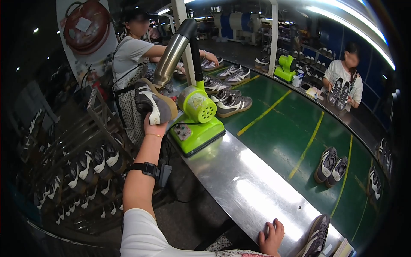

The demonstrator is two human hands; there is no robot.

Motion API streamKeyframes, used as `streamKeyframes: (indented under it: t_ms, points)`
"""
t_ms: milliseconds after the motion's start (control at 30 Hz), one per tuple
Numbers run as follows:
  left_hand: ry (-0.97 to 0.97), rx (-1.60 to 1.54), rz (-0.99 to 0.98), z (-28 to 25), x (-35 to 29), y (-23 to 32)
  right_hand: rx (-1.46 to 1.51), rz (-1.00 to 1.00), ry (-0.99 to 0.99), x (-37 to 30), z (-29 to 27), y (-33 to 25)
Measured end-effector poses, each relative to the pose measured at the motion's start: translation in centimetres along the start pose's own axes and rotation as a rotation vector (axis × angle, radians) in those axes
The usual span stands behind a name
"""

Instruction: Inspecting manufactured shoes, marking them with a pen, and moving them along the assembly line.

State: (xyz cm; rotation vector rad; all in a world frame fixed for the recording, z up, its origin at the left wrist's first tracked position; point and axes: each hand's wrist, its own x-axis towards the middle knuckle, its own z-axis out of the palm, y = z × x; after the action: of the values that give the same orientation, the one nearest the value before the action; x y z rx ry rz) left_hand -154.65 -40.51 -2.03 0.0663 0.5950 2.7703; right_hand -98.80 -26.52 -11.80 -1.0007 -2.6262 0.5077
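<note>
A dark sneaker with white stripes and tan gum sole (pixel 152 103) is gripped by the left hand (pixel 154 127), fingers clamped round its heel, and held up just beside the steel nozzle (pixel 171 55) of the lime-green blower machine (pixel 198 120). The right hand (pixel 270 236) is laid on the polished steel bench (pixel 239 180), well below the machine, fingers loosely curled, nothing held. Approx. 2 sneakers (pixel 332 166) are seen as a pair on the green conveyor belt (pixel 278 132), right of the machine.

Left hand (pixel 155 127) gripping dark sneaker (pixel 153 103) under metal nozzle (pixel 171 55) — right hand (pixel 271 237) on steel ledge (pixel 239 180)
</note>
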Motion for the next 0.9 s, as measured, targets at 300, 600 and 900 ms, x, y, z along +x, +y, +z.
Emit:
streamKeyframes:
  t_ms: [300, 600, 900]
  points:
    - [0.012, 0.019, -0.008, 0.0, -2.1, 0.4, 0.021, -0.070, 0.079, 0.4, 1.0, 0.4]
    - [-0.006, 0.015, -0.130, -2.1, -8.4, 0.1, 0.039, -0.091, 0.109, 0.6, 1.2, 0.5]
    - [-0.099, -0.076, -0.427, -7.8, -19.0, -2.3, 0.083, -0.148, 0.147, 0.6, 1.6, 1.4]
